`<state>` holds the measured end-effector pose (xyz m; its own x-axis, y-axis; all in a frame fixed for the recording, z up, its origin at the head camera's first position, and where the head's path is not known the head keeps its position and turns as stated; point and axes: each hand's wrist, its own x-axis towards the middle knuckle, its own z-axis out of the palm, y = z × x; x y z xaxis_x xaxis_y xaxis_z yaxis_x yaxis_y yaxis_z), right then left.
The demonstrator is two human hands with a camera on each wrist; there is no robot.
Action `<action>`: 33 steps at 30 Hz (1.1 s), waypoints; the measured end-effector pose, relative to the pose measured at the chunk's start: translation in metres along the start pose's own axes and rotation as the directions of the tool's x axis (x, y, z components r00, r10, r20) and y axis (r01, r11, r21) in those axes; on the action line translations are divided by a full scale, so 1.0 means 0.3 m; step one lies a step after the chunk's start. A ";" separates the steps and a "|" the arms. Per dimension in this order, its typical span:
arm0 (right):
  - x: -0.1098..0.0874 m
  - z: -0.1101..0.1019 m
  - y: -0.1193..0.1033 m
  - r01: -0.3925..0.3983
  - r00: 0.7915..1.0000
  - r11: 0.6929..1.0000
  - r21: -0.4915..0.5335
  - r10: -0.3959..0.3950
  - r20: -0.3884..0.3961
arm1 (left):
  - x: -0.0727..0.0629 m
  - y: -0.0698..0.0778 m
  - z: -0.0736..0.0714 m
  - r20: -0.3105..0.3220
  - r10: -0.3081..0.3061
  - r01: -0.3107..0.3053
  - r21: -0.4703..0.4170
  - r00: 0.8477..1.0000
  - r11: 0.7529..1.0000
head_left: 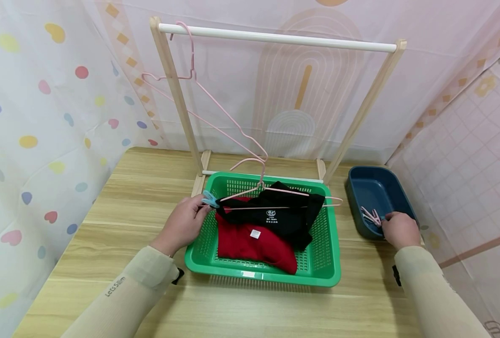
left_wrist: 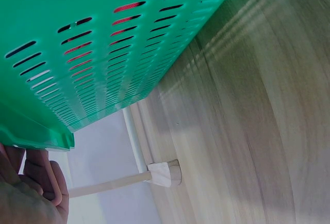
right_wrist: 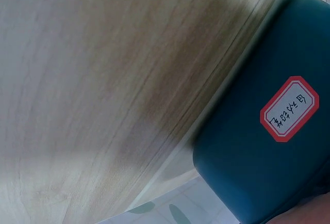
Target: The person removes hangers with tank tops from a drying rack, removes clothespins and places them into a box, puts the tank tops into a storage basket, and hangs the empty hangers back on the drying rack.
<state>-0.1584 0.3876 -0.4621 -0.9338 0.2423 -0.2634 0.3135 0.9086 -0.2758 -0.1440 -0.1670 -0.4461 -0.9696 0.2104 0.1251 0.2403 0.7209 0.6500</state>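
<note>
In the head view, my left hand (head_left: 184,223) pinches the left end of a pink clothes hanger (head_left: 261,176) at the basket's left rim. A black garment (head_left: 285,213) with white print hangs on the hanger's lower bar. A light-blue clothespin (head_left: 210,199) clips its left corner beside my fingertips. Under it a red garment (head_left: 254,241) lies in the green basket (head_left: 262,278). My right hand (head_left: 402,230) reaches over the near edge of the dark-blue box (head_left: 355,211), its fingertips pinching a small light-blue clothespin, mostly hidden. Pink clothespins (head_left: 371,217) lie beside those fingers.
A wooden rack (head_left: 174,89) with a white top rail (head_left: 275,37) stands behind the basket. Another pink hanger (head_left: 222,110) hangs from its left end. The right wrist view shows a red-edged label (right_wrist: 290,109) on the box. Patterned cloth walls enclose the wooden table (head_left: 119,202).
</note>
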 end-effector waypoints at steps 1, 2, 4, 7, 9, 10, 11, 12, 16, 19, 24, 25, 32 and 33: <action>0.000 0.000 0.000 0.001 1.000 1.000 -0.001 -0.001 0.000 | 0.000 0.001 0.000 0.000 -0.001 0.001 0.000 1.000 1.000; 0.001 0.000 0.001 0.001 1.000 1.000 -0.002 -0.001 0.000 | 0.000 0.001 0.000 0.001 -0.001 0.001 -0.001 1.000 1.000; 0.003 0.000 0.002 0.001 1.000 1.000 -0.002 -0.001 0.000 | 0.000 0.002 -0.001 0.002 -0.001 0.001 -0.001 1.000 1.000; 0.005 0.001 0.004 -0.002 1.000 1.000 0.002 0.002 0.001 | 0.000 0.002 -0.001 0.001 -0.001 0.001 -0.002 1.000 1.000; 0.007 0.002 0.005 -0.005 1.000 1.000 0.006 0.005 0.001 | 0.000 0.003 -0.001 0.000 0.000 0.000 -0.002 1.000 1.000; 0.007 0.002 0.005 -0.006 1.000 1.000 0.007 0.006 0.001 | 0.000 0.003 -0.001 0.000 0.000 0.000 -0.004 1.000 1.000; 0.007 0.002 0.005 -0.007 1.000 1.000 0.008 0.007 0.000 | 0.000 0.004 -0.001 -0.001 0.000 0.000 -0.004 1.000 1.000; 0.008 0.002 0.005 -0.008 1.000 1.000 0.008 0.008 0.000 | 0.000 0.004 -0.001 -0.002 0.000 0.000 -0.005 1.000 1.000; 0.008 0.001 0.004 -0.015 1.000 1.000 0.013 0.015 0.003 | -0.001 0.006 -0.002 -0.004 -0.001 0.001 -0.005 1.000 1.000; 0.008 0.001 0.004 -0.018 1.000 1.000 0.014 0.018 0.003 | -0.001 0.006 -0.002 -0.005 -0.002 0.002 -0.005 1.000 1.000; 0.009 0.003 0.004 -0.014 1.000 1.000 0.011 0.014 -0.008 | -0.001 0.005 -0.001 -0.005 -0.002 0.002 -0.006 1.000 1.000; 0.009 0.003 0.004 -0.014 1.000 1.000 0.011 0.014 -0.008 | 0.000 0.004 -0.001 -0.005 -0.002 0.002 -0.007 1.000 1.000; 0.009 0.003 0.007 -0.006 1.000 1.000 0.015 0.006 -0.005 | 0.000 0.004 -0.002 -0.003 -0.004 0.004 -0.005 1.000 1.000; 0.009 0.002 0.007 -0.006 1.000 1.000 0.016 0.006 -0.004 | -0.001 0.004 -0.002 -0.003 -0.004 0.004 -0.004 1.000 1.000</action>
<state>-0.1601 0.3899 -0.4640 -0.9324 0.2494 -0.2617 0.3222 0.9015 -0.2889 -0.1436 -0.1666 -0.4448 -0.9706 0.2059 0.1247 0.2365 0.7190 0.6535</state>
